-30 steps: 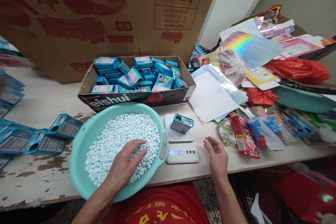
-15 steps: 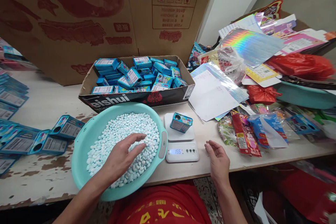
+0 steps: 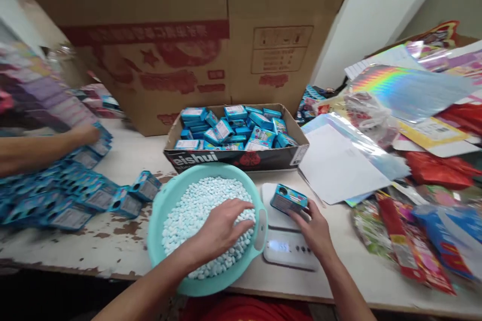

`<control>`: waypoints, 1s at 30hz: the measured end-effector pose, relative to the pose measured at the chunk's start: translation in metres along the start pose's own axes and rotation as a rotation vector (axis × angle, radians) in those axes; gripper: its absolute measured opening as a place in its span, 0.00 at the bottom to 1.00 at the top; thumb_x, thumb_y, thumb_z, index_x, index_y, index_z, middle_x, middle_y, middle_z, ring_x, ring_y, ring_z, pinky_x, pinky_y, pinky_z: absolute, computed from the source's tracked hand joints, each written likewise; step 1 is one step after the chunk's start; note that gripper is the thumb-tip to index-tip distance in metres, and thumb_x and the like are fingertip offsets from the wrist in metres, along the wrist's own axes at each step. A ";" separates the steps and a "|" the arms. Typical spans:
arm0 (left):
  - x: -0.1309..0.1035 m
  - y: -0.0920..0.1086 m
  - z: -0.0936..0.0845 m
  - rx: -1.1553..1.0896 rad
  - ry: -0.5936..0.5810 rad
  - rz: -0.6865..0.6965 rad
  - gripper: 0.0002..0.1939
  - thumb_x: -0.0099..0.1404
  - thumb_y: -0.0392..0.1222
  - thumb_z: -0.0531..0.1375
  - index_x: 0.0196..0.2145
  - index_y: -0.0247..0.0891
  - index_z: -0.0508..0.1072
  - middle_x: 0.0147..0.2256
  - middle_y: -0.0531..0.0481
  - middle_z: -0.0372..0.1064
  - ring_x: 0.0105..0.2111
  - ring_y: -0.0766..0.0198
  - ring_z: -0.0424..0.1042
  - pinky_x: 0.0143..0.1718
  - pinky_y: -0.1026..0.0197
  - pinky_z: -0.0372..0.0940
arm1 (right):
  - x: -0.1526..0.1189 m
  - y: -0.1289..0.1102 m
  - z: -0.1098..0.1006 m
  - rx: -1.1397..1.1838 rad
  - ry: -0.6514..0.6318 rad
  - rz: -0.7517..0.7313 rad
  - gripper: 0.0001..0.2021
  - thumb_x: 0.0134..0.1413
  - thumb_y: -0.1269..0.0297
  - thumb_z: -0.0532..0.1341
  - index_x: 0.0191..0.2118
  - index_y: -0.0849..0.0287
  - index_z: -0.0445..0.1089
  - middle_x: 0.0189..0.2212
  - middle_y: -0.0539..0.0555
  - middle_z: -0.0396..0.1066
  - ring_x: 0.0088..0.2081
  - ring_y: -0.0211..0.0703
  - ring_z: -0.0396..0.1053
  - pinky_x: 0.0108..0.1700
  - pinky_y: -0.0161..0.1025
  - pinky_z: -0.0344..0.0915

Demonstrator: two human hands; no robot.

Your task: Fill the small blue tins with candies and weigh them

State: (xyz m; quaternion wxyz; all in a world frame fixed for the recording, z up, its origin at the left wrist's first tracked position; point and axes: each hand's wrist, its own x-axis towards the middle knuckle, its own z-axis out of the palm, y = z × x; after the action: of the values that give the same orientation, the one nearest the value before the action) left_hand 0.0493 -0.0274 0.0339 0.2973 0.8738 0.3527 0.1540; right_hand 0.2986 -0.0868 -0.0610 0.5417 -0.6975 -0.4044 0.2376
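Note:
My left hand [image 3: 224, 225] hovers over small pale blue-white candies [image 3: 205, 205] in a turquoise basin [image 3: 160, 266], its thumb and fingers apart. A small blue candy box [image 3: 288, 199] with a round dark hole in its top sits at the white digital scale [image 3: 291, 256]. My right hand [image 3: 314, 228] has its thumb and fingers around the right end of that box. Whether the box still rests on the scale's plate, I cannot tell. Blur smears the scale's display.
Behind the basin, a low carton [image 3: 237, 158] holds several blue boxes, before a large cardboard box [image 3: 188, 5]. At left, another person's hand [image 3: 88, 135] reaches over rows of blue boxes [image 3: 86, 193]. White sheets [image 3: 339, 165] and candy packets [image 3: 410, 241] lie at right.
My right hand has moved from the table beside the scale onto the blue candy box. My view has swung left, bringing another person's arm into sight. My left hand stays over the candies.

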 end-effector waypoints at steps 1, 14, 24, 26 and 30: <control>0.002 0.004 -0.002 0.012 0.009 0.024 0.16 0.66 0.44 0.55 0.50 0.41 0.68 0.48 0.46 0.71 0.49 0.56 0.68 0.52 0.51 0.62 | 0.004 -0.008 0.005 -0.022 -0.045 -0.019 0.22 0.39 0.50 0.66 0.39 0.58 0.69 0.37 0.56 0.74 0.42 0.54 0.71 0.47 0.51 0.66; -0.030 -0.006 -0.072 0.235 0.715 -0.147 0.17 0.61 0.47 0.60 0.46 0.40 0.66 0.40 0.47 0.70 0.40 0.58 0.71 0.43 0.57 0.65 | -0.028 -0.068 0.035 0.134 -0.129 -0.276 0.23 0.52 0.55 0.63 0.54 0.52 0.63 0.52 0.57 0.67 0.50 0.51 0.69 0.50 0.49 0.69; -0.068 -0.154 -0.109 0.658 0.551 -0.878 0.22 0.61 0.51 0.51 0.47 0.33 0.69 0.42 0.35 0.70 0.42 0.43 0.69 0.37 0.49 0.65 | -0.014 -0.034 0.001 -0.007 0.000 0.050 0.22 0.46 0.44 0.62 0.41 0.56 0.71 0.42 0.57 0.75 0.44 0.53 0.73 0.50 0.48 0.69; -0.070 -0.171 -0.101 0.725 0.468 -0.860 0.22 0.61 0.50 0.51 0.43 0.31 0.73 0.41 0.34 0.69 0.44 0.41 0.67 0.40 0.49 0.64 | -0.011 -0.039 0.006 0.005 -0.009 0.046 0.22 0.45 0.44 0.62 0.41 0.56 0.71 0.42 0.57 0.75 0.44 0.53 0.73 0.49 0.47 0.69; -0.073 -0.179 -0.099 0.813 0.513 -0.815 0.25 0.62 0.53 0.49 0.44 0.32 0.73 0.41 0.33 0.67 0.44 0.39 0.64 0.40 0.46 0.63 | -0.013 -0.031 0.009 0.003 -0.042 0.093 0.24 0.43 0.42 0.63 0.40 0.56 0.72 0.42 0.57 0.75 0.44 0.53 0.73 0.48 0.45 0.70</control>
State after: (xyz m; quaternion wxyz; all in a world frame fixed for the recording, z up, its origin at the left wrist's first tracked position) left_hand -0.1435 0.0648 -0.0060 -0.1179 0.6478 0.7476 0.0867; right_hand 0.2751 -0.0898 -0.0353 0.5225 -0.7098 -0.3822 0.2778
